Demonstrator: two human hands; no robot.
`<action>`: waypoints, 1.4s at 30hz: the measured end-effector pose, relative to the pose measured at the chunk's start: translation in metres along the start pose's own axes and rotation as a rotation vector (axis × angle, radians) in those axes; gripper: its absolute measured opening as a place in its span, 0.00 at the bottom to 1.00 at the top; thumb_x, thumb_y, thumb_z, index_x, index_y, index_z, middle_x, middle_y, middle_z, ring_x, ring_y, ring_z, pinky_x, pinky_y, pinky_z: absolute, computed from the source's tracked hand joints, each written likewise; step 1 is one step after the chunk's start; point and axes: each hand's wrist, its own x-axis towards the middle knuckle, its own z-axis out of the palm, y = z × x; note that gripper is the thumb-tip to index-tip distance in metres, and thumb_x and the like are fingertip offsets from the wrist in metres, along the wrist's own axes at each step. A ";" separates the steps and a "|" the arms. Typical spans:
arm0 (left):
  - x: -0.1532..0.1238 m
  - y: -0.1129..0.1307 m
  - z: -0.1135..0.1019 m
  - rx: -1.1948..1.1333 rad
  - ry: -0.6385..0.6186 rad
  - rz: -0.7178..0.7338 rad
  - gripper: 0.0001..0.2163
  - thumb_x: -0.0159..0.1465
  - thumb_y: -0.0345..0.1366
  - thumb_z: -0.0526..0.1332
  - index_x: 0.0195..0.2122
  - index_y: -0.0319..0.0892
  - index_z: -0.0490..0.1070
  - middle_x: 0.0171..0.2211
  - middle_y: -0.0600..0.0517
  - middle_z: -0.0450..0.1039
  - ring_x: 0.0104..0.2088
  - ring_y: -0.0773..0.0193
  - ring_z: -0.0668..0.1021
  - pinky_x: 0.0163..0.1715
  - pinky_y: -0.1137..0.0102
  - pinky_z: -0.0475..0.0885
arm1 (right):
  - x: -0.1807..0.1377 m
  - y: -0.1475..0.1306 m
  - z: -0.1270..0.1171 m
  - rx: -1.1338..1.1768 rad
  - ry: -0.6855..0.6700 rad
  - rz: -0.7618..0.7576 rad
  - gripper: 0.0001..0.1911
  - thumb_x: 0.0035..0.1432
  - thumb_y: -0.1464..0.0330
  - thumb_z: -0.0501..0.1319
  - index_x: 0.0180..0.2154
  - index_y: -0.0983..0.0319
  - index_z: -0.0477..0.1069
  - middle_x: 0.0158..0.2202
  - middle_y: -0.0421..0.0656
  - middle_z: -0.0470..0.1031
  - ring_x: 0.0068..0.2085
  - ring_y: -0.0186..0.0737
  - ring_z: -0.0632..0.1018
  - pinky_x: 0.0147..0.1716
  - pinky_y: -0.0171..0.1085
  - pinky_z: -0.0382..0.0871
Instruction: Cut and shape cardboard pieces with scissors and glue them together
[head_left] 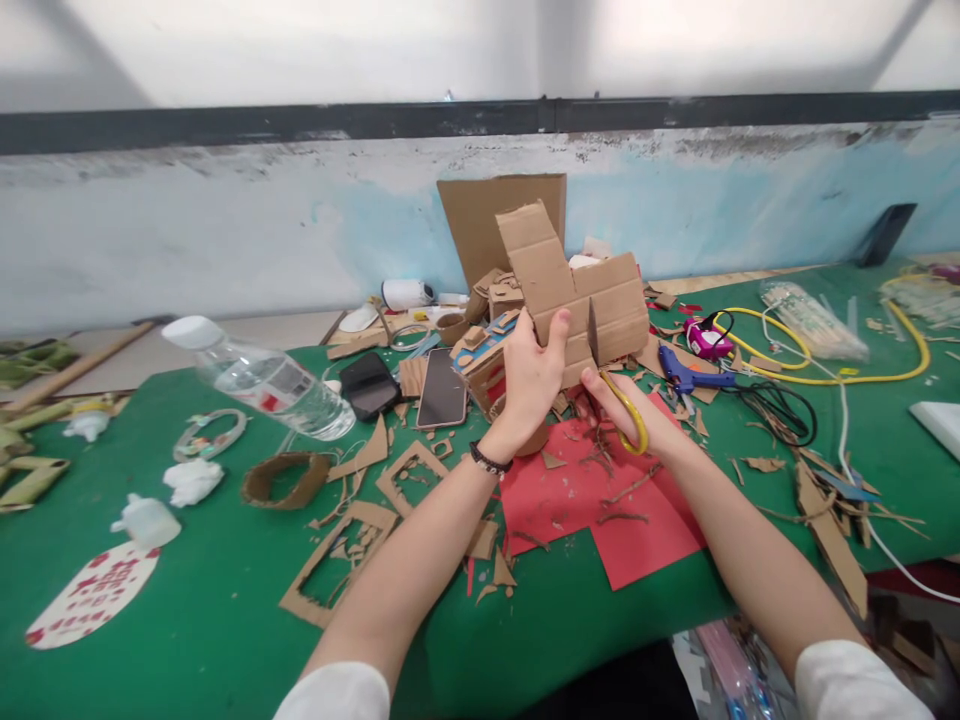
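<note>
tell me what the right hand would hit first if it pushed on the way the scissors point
The cardboard piece held up by the left hand: the scissors in the right hand point up into its lower edge, seemingly already touching, though depth is unclear.

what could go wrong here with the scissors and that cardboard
1. The left hand grips the cardboard piece with its thumb close beside the blade of the scissors, which the right hand holds. A slip could nick the thumb.
2. The cardboard piece is held up off the table from one side only, so it may bend or twist and the cut may wander.
</note>
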 end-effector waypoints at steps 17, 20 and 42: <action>0.008 -0.011 -0.001 -0.131 -0.065 -0.083 0.23 0.74 0.59 0.66 0.53 0.42 0.79 0.58 0.40 0.86 0.58 0.48 0.86 0.60 0.56 0.81 | -0.005 0.005 0.028 0.106 0.167 0.093 0.40 0.63 0.26 0.55 0.30 0.56 0.69 0.16 0.39 0.67 0.16 0.37 0.66 0.16 0.39 0.61; 0.009 -0.014 -0.001 -0.123 -0.062 -0.108 0.25 0.72 0.61 0.66 0.52 0.42 0.79 0.57 0.40 0.86 0.57 0.47 0.86 0.59 0.55 0.82 | -0.003 0.011 0.029 0.142 0.158 0.143 0.40 0.62 0.26 0.56 0.29 0.56 0.69 0.15 0.37 0.65 0.14 0.35 0.63 0.14 0.38 0.57; 0.032 -0.014 -0.024 -0.220 -0.008 -0.153 0.24 0.71 0.59 0.68 0.53 0.42 0.78 0.59 0.40 0.85 0.60 0.47 0.86 0.61 0.54 0.83 | -0.004 0.003 0.006 0.448 -0.175 0.136 0.34 0.54 0.41 0.79 0.46 0.61 0.81 0.44 0.51 0.89 0.35 0.41 0.87 0.35 0.38 0.84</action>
